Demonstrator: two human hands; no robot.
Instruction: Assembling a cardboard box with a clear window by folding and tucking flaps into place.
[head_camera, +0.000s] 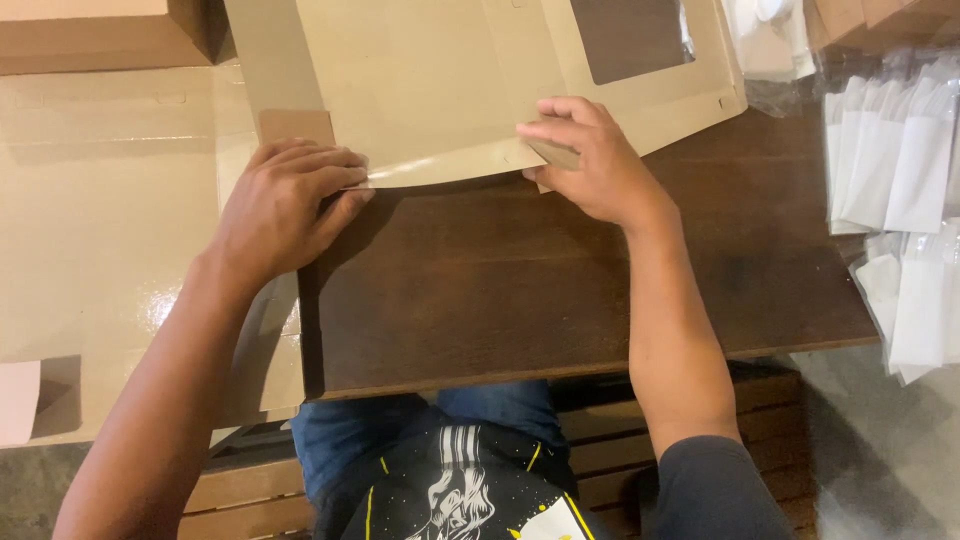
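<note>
A flat unfolded tan cardboard box blank (430, 80) with a clear window cut-out lies on a dark wooden table (520, 290). My left hand (285, 205) presses its fingertips on the blank's lower left edge, beside a small brown flap. At the blank's lower right edge, my right hand (585, 160) pinches a flap between thumb and fingers. The near edge of the blank curls up slightly between both hands.
A stack of flat tan cardboard sheets (100, 220) lies at left, overlapping the table's left edge. A brown box (100, 35) sits at the top left. White items in clear plastic bags (900, 200) pile up at right. Wooden slats show below the table.
</note>
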